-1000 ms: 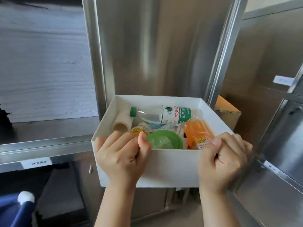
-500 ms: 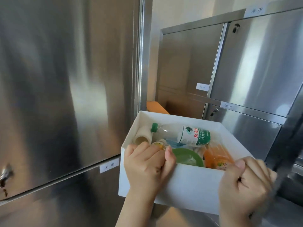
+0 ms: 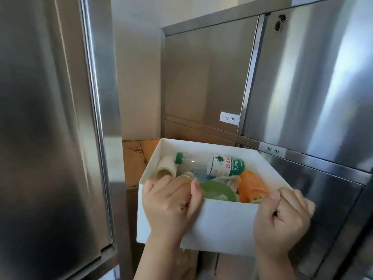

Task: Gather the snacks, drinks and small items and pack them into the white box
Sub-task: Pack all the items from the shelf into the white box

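Note:
I hold the white box (image 3: 222,225) in the air in front of me, by its near wall. My left hand (image 3: 171,205) grips the near left corner, my right hand (image 3: 282,217) the near right corner. Inside lie a clear water bottle (image 3: 212,164) with a green cap and green label, an orange drink pouch (image 3: 252,186), a round green lid (image 3: 218,191), a white roll (image 3: 166,168) standing at the left wall, and crumpled clear wrappers (image 3: 232,179). My left fingers partly hide a small yellow item.
A tall steel cabinet door (image 3: 50,128) fills the left. Steel lockers (image 3: 302,87) with white labels and a key stand to the right, close to the box. A brown cardboard box (image 3: 137,158) sits behind the white box, in the gap between them.
My view and the box have swung to the right, from the open shelf with stacked white sheets to the lockers. Both hands keep the same grip on the box.

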### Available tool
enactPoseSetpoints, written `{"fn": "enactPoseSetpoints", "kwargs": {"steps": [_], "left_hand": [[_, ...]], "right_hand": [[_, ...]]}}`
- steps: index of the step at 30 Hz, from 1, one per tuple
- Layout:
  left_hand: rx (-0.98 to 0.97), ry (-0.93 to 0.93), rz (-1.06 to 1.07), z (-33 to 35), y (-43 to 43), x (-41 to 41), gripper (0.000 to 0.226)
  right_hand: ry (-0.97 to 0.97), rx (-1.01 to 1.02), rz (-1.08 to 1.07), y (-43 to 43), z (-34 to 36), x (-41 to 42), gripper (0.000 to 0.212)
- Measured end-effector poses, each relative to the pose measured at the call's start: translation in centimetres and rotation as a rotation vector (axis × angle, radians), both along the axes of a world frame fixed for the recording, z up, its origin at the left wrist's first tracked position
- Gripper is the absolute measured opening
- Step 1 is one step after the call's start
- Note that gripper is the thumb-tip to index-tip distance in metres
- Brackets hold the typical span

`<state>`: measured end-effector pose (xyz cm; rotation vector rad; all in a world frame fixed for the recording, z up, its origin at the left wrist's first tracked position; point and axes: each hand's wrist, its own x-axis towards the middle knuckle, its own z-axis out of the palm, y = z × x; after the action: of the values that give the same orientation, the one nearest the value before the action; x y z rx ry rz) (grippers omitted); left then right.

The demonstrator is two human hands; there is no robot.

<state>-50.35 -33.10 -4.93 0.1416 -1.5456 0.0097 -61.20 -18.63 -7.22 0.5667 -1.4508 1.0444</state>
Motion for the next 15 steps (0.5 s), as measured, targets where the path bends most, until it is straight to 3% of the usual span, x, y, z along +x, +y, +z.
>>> {"fn": "enactPoseSetpoints", "kwargs": {"steps": [15], "left_hand": [[0.082, -0.029, 0.402, -4.1, -9.6, -8.4, 0.053]], "right_hand": [[-0.033, 0.114, 0.370, -14.0, -3.3, -12.6, 0.049]]}}
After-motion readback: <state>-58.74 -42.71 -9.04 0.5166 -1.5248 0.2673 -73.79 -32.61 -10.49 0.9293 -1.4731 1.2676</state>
